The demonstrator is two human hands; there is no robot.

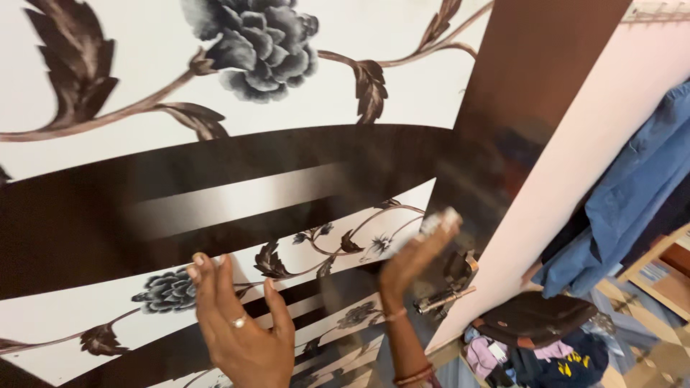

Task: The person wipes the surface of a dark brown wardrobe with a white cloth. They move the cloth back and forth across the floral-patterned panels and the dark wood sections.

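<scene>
My left hand (241, 327) is spread open against the glossy floral cabinet door (215, 179), low in the frame. My right hand (417, 259), at lower centre, pinches a small pale object (440, 221).

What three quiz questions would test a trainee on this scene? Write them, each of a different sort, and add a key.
1. True or false: the left hand wears a ring.
2. What hangs at the right edge of the view? A) a blue garment B) a red towel C) a green umbrella
3. Fill in: the large flower printed at the top of the glossy door panel is ___ in colour.

Key: 1 true; 2 A; 3 grey.
</scene>
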